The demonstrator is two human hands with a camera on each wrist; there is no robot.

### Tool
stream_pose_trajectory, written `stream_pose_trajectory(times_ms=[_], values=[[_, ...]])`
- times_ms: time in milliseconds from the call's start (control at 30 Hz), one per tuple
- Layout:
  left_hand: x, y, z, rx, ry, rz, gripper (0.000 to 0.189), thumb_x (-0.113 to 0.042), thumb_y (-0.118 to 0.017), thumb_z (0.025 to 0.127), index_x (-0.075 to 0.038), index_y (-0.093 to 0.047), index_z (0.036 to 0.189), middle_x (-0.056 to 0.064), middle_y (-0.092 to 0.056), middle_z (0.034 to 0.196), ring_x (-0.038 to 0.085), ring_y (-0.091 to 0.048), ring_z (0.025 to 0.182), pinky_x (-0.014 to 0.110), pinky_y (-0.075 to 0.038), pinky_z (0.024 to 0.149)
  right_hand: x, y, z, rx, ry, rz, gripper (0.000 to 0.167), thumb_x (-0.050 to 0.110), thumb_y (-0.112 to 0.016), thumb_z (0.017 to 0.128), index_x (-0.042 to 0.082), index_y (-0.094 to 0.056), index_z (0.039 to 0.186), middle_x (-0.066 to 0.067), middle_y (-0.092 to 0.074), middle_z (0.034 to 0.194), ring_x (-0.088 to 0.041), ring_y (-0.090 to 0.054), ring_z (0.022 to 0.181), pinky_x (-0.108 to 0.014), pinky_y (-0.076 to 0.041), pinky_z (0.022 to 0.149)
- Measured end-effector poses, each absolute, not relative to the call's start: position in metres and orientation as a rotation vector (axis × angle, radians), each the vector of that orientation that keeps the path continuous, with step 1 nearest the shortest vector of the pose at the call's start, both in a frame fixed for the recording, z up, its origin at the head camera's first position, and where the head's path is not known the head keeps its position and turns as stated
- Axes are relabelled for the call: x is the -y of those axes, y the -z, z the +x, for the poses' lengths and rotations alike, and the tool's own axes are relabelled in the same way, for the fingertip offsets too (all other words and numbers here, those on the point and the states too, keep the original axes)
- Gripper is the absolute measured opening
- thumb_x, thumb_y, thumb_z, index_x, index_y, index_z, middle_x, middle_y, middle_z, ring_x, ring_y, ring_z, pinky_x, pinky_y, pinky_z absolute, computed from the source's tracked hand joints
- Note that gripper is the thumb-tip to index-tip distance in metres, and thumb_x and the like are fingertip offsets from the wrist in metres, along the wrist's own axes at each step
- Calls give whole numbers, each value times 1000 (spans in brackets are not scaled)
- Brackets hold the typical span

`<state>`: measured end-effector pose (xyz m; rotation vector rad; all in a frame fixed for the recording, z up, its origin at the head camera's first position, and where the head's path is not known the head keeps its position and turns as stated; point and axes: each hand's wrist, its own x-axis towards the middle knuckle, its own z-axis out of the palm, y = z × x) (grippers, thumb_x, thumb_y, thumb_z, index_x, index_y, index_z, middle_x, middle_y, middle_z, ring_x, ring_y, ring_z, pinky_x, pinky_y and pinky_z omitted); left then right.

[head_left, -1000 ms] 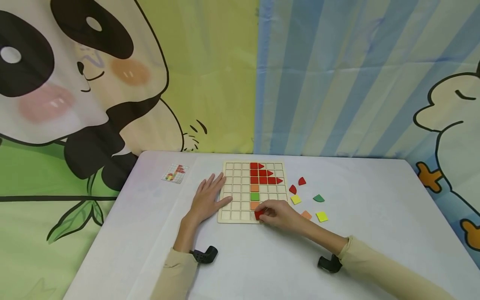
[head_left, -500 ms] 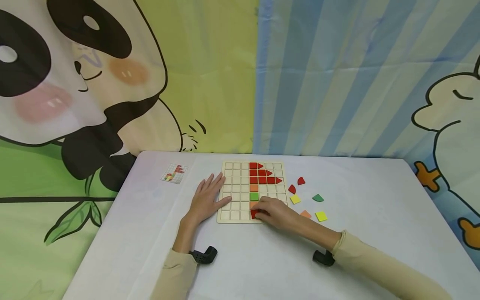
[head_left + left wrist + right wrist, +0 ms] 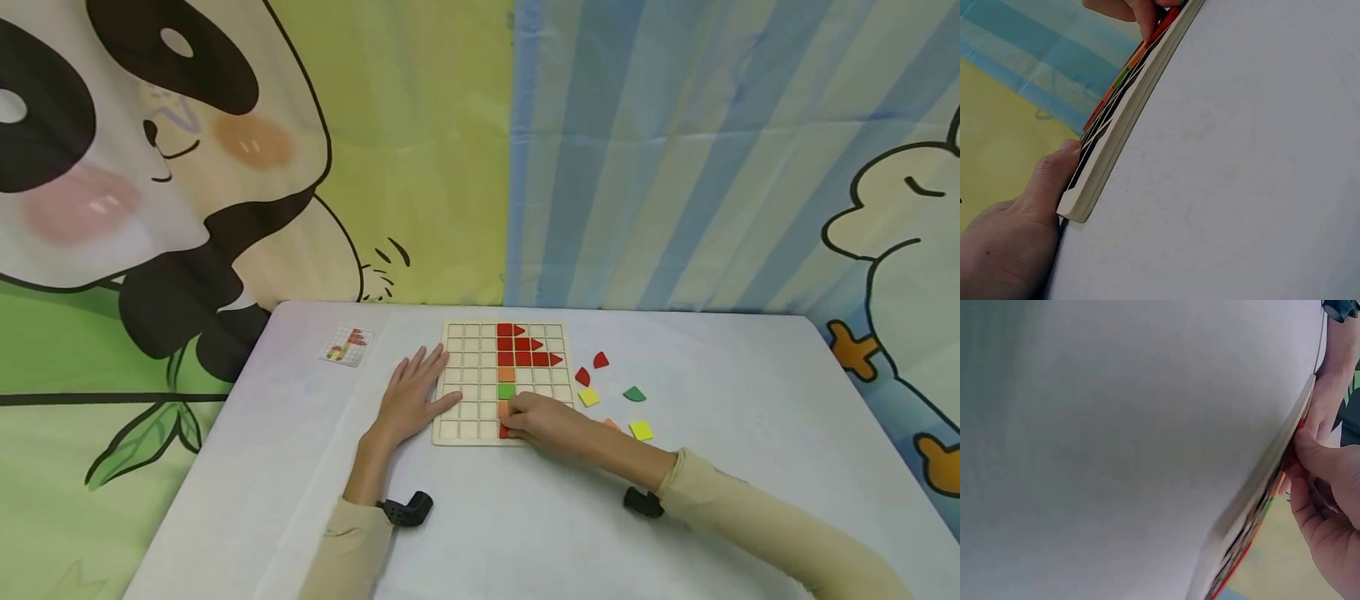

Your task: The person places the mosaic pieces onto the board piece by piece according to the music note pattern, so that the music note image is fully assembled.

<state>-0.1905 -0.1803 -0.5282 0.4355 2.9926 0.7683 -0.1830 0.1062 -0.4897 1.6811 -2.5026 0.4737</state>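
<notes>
A pale wooden grid board [image 3: 470,414] lies on the table. Down one of its columns run red, orange and green square tiles, with rows of red tiles ending in points at the top. My right hand [image 3: 547,423] pinches a red square tile [image 3: 503,432] at the bottom cell of that column, covering part of it. In the left wrist view the red tile [image 3: 1165,24] looks slightly tilted at the board's surface. My left hand [image 3: 407,398] rests flat with spread, straight fingers at the board's left edge, its thumb [image 3: 1054,172] touching the rim.
Right of the board lie loose pieces: two red quarter-rounds [image 3: 601,359], a green quarter-round [image 3: 634,393], yellow squares [image 3: 641,430] and an orange piece [image 3: 612,424] partly behind my right arm. A small pattern card [image 3: 347,346] lies at the left back.
My right hand has moved slightly left with the red tile, from beside the bottom cell onto it. The left hand has stayed in place on the board's edge.
</notes>
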Motion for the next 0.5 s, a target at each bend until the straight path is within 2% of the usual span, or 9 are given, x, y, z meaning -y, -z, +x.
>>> stream_pose_trajectory(times_ms=[267,500], values=[[182,529,-189,-3000,-788,436,84,-52,-66,97,-9,-34,162,8,-28,171,34,-15,161,57,-8,130,-95,471,-178,2556,-309,1746,8,9,-79,91,9,-82,99,-1,-66,86,-10,-58,78,-13,-52,72],[181,530,-190,-3005,-785,450,84,-53,-64,97,-10,-33,163,7,-27,171,33,-14,161,56,-7,131,-92,465,-173,2550,-230,1741,7,12,-81,89,10,-81,96,-1,-65,83,-10,-56,75,-13,-52,70]])
